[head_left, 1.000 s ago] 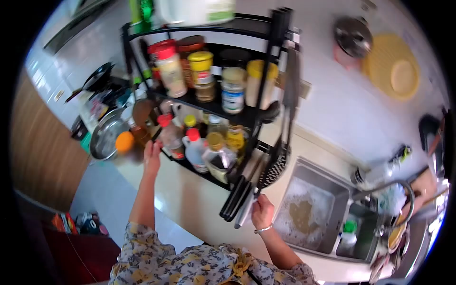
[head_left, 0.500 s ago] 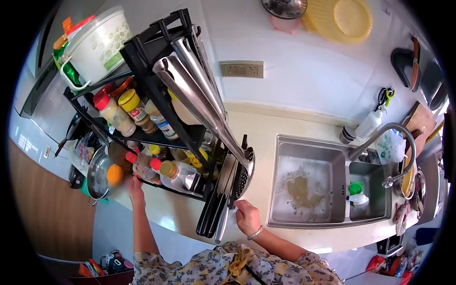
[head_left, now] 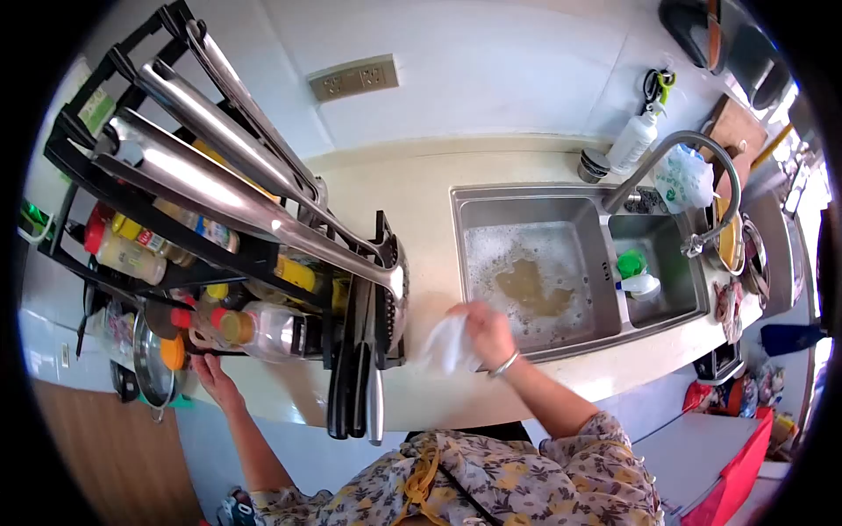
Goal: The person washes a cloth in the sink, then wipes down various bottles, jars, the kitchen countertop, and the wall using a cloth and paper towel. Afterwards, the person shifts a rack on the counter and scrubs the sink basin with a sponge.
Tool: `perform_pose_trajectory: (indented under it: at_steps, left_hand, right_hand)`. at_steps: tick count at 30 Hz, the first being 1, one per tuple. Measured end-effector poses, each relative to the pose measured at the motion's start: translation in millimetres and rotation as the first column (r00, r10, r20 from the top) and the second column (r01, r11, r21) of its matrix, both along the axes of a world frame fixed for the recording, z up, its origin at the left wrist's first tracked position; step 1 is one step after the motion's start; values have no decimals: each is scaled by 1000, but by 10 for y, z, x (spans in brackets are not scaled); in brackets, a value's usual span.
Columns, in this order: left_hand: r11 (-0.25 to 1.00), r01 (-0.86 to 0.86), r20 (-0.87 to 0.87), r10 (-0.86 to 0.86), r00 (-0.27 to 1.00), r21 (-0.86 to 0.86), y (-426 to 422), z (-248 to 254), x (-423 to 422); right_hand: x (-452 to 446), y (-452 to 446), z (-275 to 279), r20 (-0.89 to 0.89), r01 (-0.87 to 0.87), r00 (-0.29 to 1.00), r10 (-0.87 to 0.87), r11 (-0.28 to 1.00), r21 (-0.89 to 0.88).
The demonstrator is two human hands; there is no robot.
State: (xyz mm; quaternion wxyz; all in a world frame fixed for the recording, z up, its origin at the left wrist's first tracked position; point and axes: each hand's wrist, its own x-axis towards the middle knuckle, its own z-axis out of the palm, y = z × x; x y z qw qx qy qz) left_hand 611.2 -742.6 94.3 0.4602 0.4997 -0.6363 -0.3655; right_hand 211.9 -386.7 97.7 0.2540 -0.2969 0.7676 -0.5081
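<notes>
My right hand (head_left: 491, 331) is closed on a white cloth (head_left: 445, 346), blurred by motion, over the counter just left of the sink. My left hand (head_left: 215, 379) has its fingers stretched out by the lower front edge of the black spice rack (head_left: 189, 230). Right beside those fingers is an orange-lidded jar (head_left: 173, 353); whether they touch it I cannot tell. A clear bottle with a gold cap (head_left: 272, 331) lies tilted in the lower tier. Several knives (head_left: 351, 390) hang in the rack's right side, below long steel utensils (head_left: 202, 180).
A double steel sink (head_left: 456, 263) holds murky, foamy water in its large basin. The small basin contains a green item (head_left: 631, 261) and a white bottle (head_left: 645, 287). A curved faucet (head_left: 737, 167) arches above. A pump bottle (head_left: 633, 142) stands behind; a steel pan (head_left: 151, 368) sits left.
My view has swung, so the rack appears further left. My right hand has moved from beside the knives toward the sink, and a white cloth now shows in it. My left hand stays near the orange-lidded jar.
</notes>
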Motion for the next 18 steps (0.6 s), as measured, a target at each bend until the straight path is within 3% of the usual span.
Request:
perform_pose_trajectory:
  at_steps: [1,2,3,5,6,8,10,11,12,13,14,15,16,18]
  left_hand:
    - [994,45,-8,-46,999,-102,116,20,-47]
    - [997,-54,-10,53,999,-59,247,19,-50]
    - [987,-160,-9,159,987,-32,391,41,-15]
    - [965,-253,-74,258,963,73,814,59,2]
    - [942,-310,-50,319,946,131,1071,64,-65]
    - [930,-315,-61,331,942,192,1616,-25,-188]
    - [941,-277,-55,292,955,196,2156,-189,-344]
    - [986,-142,61,148,987,-92,2396,-438,-313]
    - [926,-289,-249,348,904,243,2688,-537,-425]
    - [919,-254,60,247,967,303,2905,-357,-723]
    - [916,-212,355,83,931,341,3121,-166,-1033]
    - [910,-145,102,114,988,388,3257,-329,-1139]
    - [931,-133,424,-24,906,339,3332,69,-1581]
    - [959,194,600,-282,749,208,3371,123,-1782]
  right_hand:
    - [-306,109,-296,50,83,995,-84,996,21]
    - [-670,202,-389,14,137,990,-139,984,110]
    - [-978,286,-478,-156,188,976,-151,946,265]
    - [-1621,536,-1017,-188,209,972,-141,887,412]
    - [-1935,755,-1570,-238,234,960,-147,888,395]
    - [-2240,853,-1770,-332,323,938,-95,583,745]
    - [-2120,840,-2305,-434,354,858,274,294,888]
    - [-1919,857,-2505,-409,246,737,538,350,904]
    - [-1763,804,-2618,-384,133,543,747,375,917]
    - [-1740,719,-2507,-386,121,534,752,384,915]
    - [-1742,680,-2260,-363,-149,514,777,498,854]
    - [-1744,642,-2130,-343,-412,489,802,559,719]
    - [-1820,620,-2213,-347,-424,484,803,563,710]
    - [-2222,708,-2579,-346,-80,835,427,717,692]
